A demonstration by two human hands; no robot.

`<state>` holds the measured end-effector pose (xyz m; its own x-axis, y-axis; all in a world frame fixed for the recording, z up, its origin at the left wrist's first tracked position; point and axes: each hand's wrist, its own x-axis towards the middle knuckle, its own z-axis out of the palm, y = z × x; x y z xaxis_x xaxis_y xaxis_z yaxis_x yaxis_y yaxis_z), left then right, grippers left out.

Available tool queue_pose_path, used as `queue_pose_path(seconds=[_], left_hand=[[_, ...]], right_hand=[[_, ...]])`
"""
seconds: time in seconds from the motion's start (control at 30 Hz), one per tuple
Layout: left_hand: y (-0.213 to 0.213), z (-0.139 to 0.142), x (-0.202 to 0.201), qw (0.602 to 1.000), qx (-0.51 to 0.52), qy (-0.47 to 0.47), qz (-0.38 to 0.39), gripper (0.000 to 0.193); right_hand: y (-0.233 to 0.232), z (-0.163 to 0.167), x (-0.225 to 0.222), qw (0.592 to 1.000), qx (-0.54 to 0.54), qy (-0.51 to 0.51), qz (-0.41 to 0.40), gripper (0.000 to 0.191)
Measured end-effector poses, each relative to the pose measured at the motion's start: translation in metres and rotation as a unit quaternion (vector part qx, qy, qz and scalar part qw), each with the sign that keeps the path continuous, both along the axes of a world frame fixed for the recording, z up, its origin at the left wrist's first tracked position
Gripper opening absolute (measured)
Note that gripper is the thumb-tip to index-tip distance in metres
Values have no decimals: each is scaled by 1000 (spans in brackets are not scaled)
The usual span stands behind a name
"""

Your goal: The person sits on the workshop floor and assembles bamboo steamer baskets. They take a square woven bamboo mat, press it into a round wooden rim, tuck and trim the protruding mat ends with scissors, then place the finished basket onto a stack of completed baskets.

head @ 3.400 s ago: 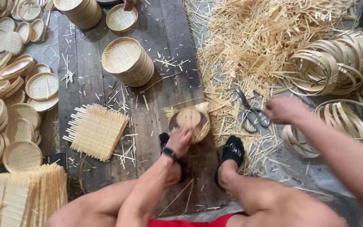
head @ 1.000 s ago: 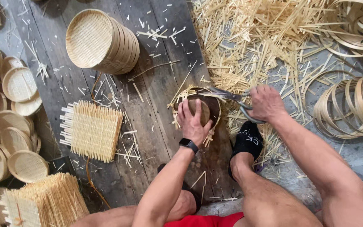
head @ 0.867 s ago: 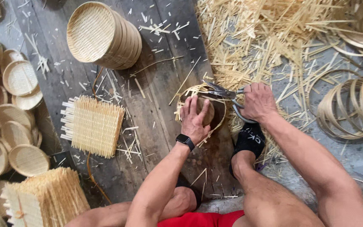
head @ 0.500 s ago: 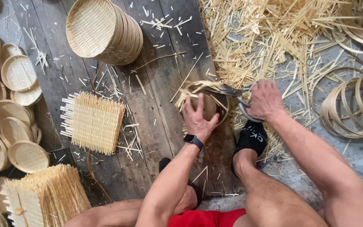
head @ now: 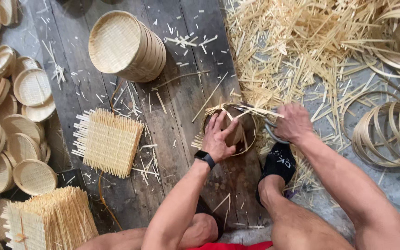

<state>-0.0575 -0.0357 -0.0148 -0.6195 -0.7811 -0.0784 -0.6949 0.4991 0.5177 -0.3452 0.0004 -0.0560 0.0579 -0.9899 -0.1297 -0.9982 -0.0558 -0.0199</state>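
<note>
My left hand, with a black watch on its wrist, presses flat on a small round woven bamboo tray lying on the dark wooden boards. Loose strip ends stick out around the tray's rim. My right hand grips the handles of metal shears at the tray's right edge, blades pointing left over the rim. My foot in a black sock rests just below the right hand.
A stack of finished round trays lies on its side at the top. A square woven mat sits to the left, a stack of mats at bottom left. Small trays line the left edge. Bamboo offcuts and hoops lie at right.
The view has drifted a little. My left hand shifted on the tray and the shears stay at its right rim; more cut strips stick out around it.
</note>
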Motion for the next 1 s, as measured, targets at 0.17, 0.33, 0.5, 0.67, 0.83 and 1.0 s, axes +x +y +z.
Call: queue_pose_path(seconds=[0.17,0.33,0.5,0.67,0.83,1.0], left_hand=[[20,9,-20,951,87,138,262,113],[18,6,-24,983,31,45,174,99],[14,2,-14,987,8,58,147,101],[19,-5,-25,976,24,45,210,104],[8,-3,-12,995,40,26,93,103],[3,2,-7,996,51,18,70,103]], right_hand=[[0,23,-7,971,233,-13,-56,52],[-7,13,12,992,114,60,-2,44],[-3,3,-5,978,207,31,-26,26],[-8,3,-2,996,87,18,5,55],[-7,4,9,986,165,38,-7,41],[-2,13,1,972,231,20,-22,47]])
